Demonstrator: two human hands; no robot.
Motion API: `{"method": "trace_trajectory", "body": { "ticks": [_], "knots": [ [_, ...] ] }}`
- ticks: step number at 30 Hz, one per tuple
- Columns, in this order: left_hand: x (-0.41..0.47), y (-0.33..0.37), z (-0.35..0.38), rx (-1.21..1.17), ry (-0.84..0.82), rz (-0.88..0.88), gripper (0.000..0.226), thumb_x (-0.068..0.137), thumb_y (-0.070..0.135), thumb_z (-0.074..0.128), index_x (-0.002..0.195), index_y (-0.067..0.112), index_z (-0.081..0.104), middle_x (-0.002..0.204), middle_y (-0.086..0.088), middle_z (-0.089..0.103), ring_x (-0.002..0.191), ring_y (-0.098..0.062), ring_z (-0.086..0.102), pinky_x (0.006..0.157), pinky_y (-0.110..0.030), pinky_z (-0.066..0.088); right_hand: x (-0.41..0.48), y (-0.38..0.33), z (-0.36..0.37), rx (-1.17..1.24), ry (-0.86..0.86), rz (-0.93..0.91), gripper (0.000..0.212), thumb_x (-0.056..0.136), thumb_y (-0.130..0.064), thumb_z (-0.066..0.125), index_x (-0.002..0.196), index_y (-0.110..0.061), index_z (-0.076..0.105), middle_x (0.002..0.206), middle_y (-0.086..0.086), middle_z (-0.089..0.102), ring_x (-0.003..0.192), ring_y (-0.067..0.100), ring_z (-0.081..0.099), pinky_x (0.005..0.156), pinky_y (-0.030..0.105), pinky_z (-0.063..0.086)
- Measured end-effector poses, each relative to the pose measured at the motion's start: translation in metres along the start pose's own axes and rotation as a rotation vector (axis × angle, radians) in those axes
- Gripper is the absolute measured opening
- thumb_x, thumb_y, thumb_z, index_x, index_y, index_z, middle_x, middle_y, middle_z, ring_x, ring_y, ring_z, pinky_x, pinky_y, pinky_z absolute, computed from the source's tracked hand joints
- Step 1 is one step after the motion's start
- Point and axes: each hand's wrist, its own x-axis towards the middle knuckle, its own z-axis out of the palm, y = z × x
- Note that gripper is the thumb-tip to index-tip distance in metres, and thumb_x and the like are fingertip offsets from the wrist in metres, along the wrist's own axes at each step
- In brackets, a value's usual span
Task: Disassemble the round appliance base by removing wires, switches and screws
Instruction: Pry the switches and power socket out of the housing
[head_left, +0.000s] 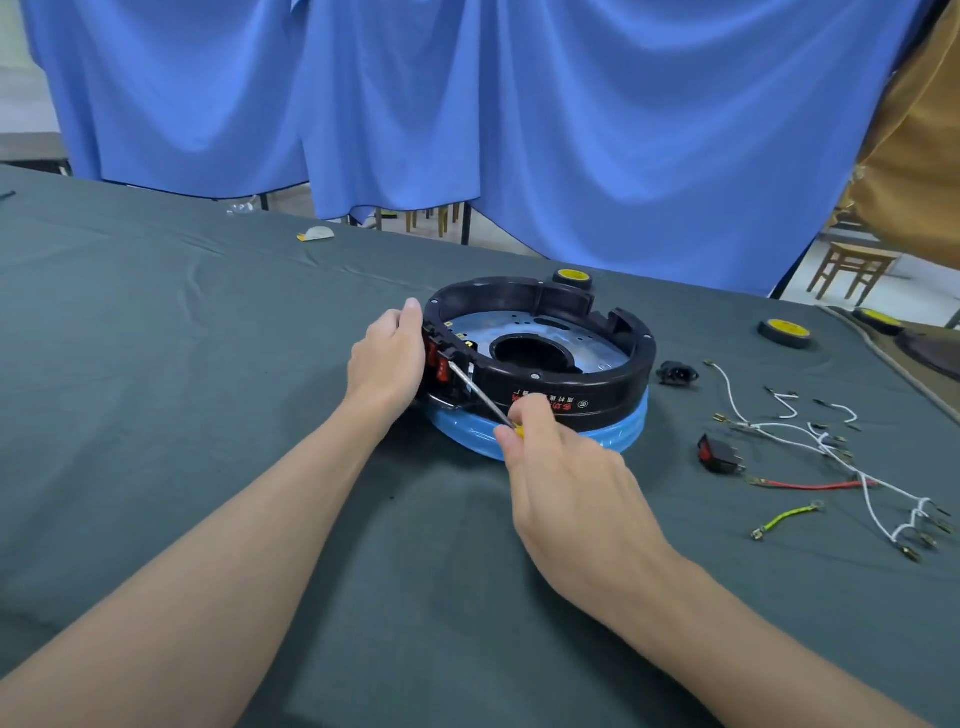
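Base: the black round base (597, 384) sits mid-table on the grey cloth (208, 364), open side up. I see a metal plate with a round hole inside it.
Film: blue film (613, 434) wraps the base's lower edge.
Left hand: my left hand (387, 358) holds the base's left wall, with the thumb up at the rim.
Right hand: my right hand (561, 467) pinches the screwdriver (480, 395) by its yellow handle, just in front of the base.
Screwdriver: the shaft slants up and left. Its tip is at the red switches (440, 366) set in the left wall, beside my left palm.
Loose parts: these lie right of the base and apart from it. They are a black socket (677, 372), a loose switch (719, 453), white wires (810, 431), a red wire (810, 486) and a green wire (787, 518).
Wheels: one yellow-hubbed wheel (572, 278) lies just behind the base. Another wheel (784, 332) lies well to the right.
Backdrop: a blue curtain (467, 104) hangs beyond the table.
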Motion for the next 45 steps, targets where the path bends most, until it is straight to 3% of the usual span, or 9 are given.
{"method": "trace_trajectory", "body": {
  "ticks": [6, 12, 21, 25, 29, 31, 34, 37, 45],
  "knots": [
    [0.002, 0.001, 0.004, -0.019, -0.089, 0.025, 0.062, 0.1, 0.058, 0.018, 0.121, 0.023, 0.064, 0.13, -0.005, 0.06, 0.13, -0.026, 0.045, 0.113, -0.045, 0.031, 0.006, 0.002, 0.012, -0.118, 0.061, 0.004, 0.025, 0.104, -0.04, 0.021, 0.091, -0.02, 0.027, 0.072, -0.004, 0.041, 0.07, 0.033, 0.041, 0.063, 0.039, 0.039],
    [0.004, -0.004, 0.004, -0.038, -0.202, 0.05, 0.068, 0.089, 0.067, 0.019, 0.141, 0.037, 0.05, 0.147, 0.003, 0.05, 0.139, -0.02, 0.04, 0.118, -0.045, 0.026, 0.006, 0.005, 0.017, -0.107, 0.092, -0.003, 0.025, 0.104, -0.038, 0.023, 0.088, -0.019, 0.027, 0.065, -0.004, 0.034, 0.069, 0.034, 0.042, 0.06, 0.037, 0.035],
    [-0.001, -0.001, 0.004, -0.029, -0.174, 0.071, 0.055, 0.082, 0.06, 0.026, 0.121, 0.038, 0.059, 0.127, 0.005, 0.062, 0.124, -0.023, 0.05, 0.112, -0.045, 0.033, 0.016, -0.001, -0.002, -0.177, 0.212, 0.022, 0.034, 0.097, -0.042, 0.038, 0.073, -0.017, 0.036, 0.059, 0.001, 0.033, 0.063, 0.034, 0.037, 0.058, 0.036, 0.033],
    [0.0, -0.001, 0.004, -0.047, -0.179, 0.076, 0.046, 0.081, 0.056, 0.029, 0.107, 0.036, 0.061, 0.11, 0.006, 0.065, 0.122, -0.026, 0.052, 0.111, -0.046, 0.036, 0.025, -0.001, -0.01, -0.069, 0.196, 0.083, 0.037, 0.084, -0.039, 0.029, 0.058, -0.012, 0.031, 0.057, 0.006, 0.035, 0.061, 0.034, 0.034, 0.051, 0.032, 0.023],
    [0.001, -0.003, 0.006, -0.049, -0.17, 0.087, 0.048, 0.081, 0.056, 0.029, 0.111, 0.037, 0.062, 0.104, 0.011, 0.064, 0.119, -0.023, 0.053, 0.11, -0.044, 0.036, 0.023, 0.015, -0.012, 0.289, 0.127, 0.213, 0.018, 0.084, -0.03, 0.048, 0.077, -0.014, 0.052, 0.069, 0.006, 0.059, 0.075, 0.028, 0.053, 0.056, 0.033, 0.04],
    [0.002, -0.004, 0.006, -0.05, -0.164, 0.089, 0.047, 0.082, 0.056, 0.03, 0.11, 0.036, 0.062, 0.098, 0.014, 0.063, 0.116, -0.022, 0.054, 0.108, -0.043, 0.038, 0.019, 0.021, -0.014, 0.403, 0.121, 0.193, 0.004, 0.087, -0.025, 0.056, 0.084, -0.022, 0.054, 0.069, 0.0, 0.065, 0.079, 0.019, 0.055, 0.055, 0.022, 0.042],
    [0.002, -0.003, 0.006, -0.045, -0.154, 0.089, 0.041, 0.083, 0.055, 0.03, 0.105, 0.038, 0.061, 0.095, 0.018, 0.062, 0.114, -0.021, 0.054, 0.104, -0.04, 0.04, 0.012, 0.024, -0.012, 0.386, 0.205, 0.099, 0.007, 0.089, -0.024, 0.062, 0.083, -0.027, 0.058, 0.063, -0.005, 0.065, 0.069, 0.012, 0.053, 0.059, 0.014, 0.038],
    [0.001, -0.002, 0.006, -0.047, -0.157, 0.08, 0.036, 0.083, 0.055, 0.031, 0.099, 0.041, 0.06, 0.096, 0.018, 0.062, 0.116, -0.022, 0.053, 0.103, -0.039, 0.039, 0.01, 0.019, -0.005, 0.264, 0.307, 0.012, 0.007, 0.091, -0.023, 0.062, 0.085, -0.019, 0.063, 0.061, -0.002, 0.062, 0.069, 0.016, 0.049, 0.069, 0.021, 0.038],
    [0.004, -0.006, 0.006, -0.048, -0.156, 0.095, 0.038, 0.083, 0.054, 0.031, 0.1, 0.038, 0.061, 0.102, 0.012, 0.064, 0.119, -0.023, 0.052, 0.107, -0.042, 0.038, 0.011, 0.018, 0.011, 0.503, 0.349, 0.208, 0.025, 0.093, -0.037, 0.059, 0.073, -0.021, 0.056, 0.047, -0.014, 0.049, 0.058, 0.013, 0.044, 0.061, 0.024, 0.031]
  ]
}}
